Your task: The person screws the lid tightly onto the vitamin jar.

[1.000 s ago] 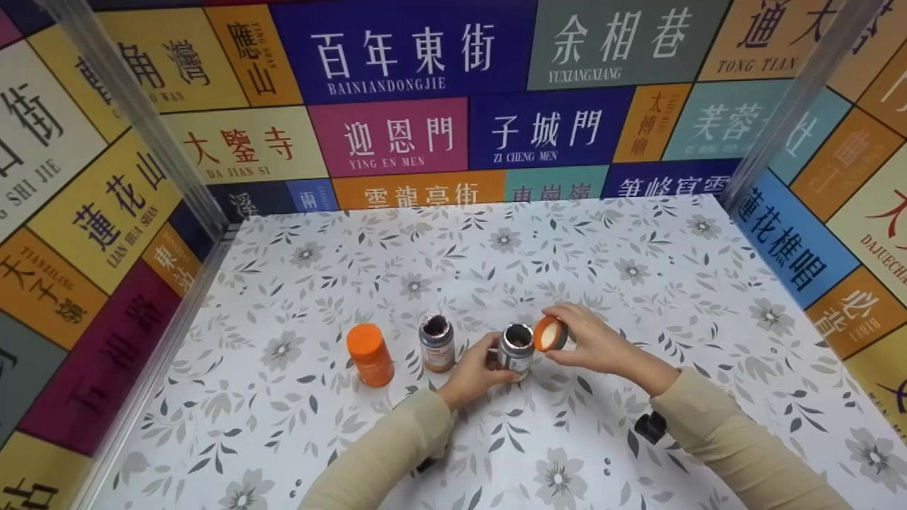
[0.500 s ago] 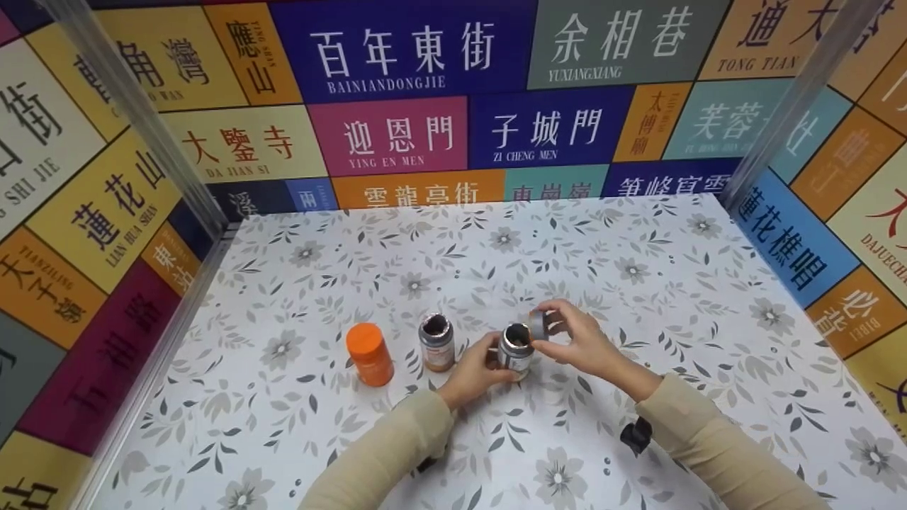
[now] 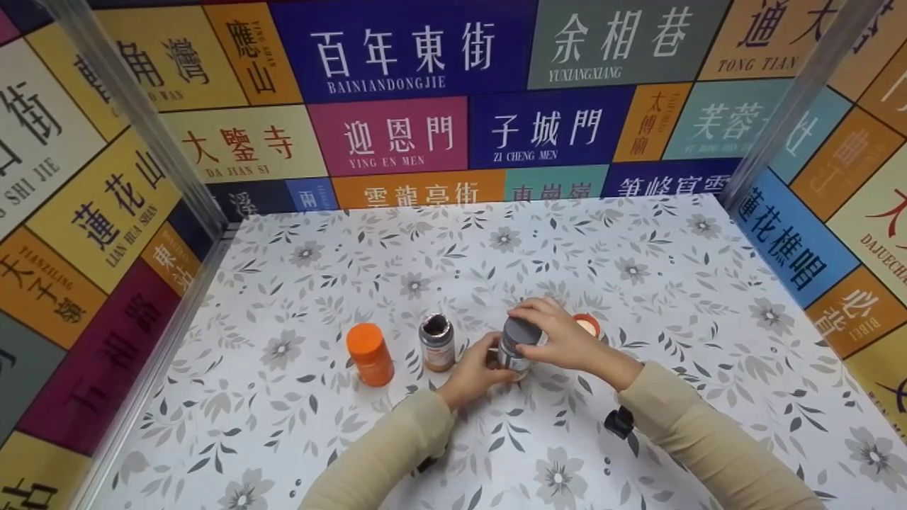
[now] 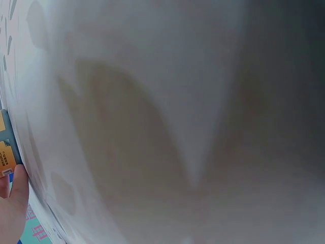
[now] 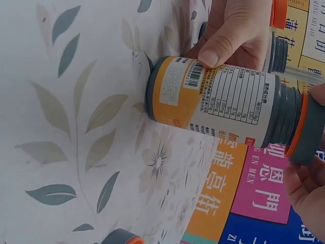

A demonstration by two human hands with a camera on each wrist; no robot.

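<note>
My left hand (image 3: 476, 368) grips the side of an upright supplement bottle (image 3: 511, 360) with a grey neck and a printed label. Over the bottle's mouth, my right hand (image 3: 560, 334) holds a dark grey screw cap (image 3: 523, 331) by its rim. In the right wrist view the cap (image 5: 307, 129) shows an orange lower edge, and neck threads are visible below it. Only the left thumb and part of the label (image 4: 6, 158) appear at the edge of the left wrist view, which is otherwise blurred tabletop.
Left of the hands stands an uncapped bottle (image 3: 437, 346) with torn foil round its mouth. Farther left is an orange bottle (image 3: 370, 355) with its cap on. Another cap (image 3: 587, 326) lies beyond my right hand on the floral tabletop (image 3: 567, 262). Printed panels (image 3: 397, 134) enclose the table.
My right hand has moved left and turned the cap from beside the bottle to face down at its mouth. The cap lying on the table has come into view. The left hand stays put.
</note>
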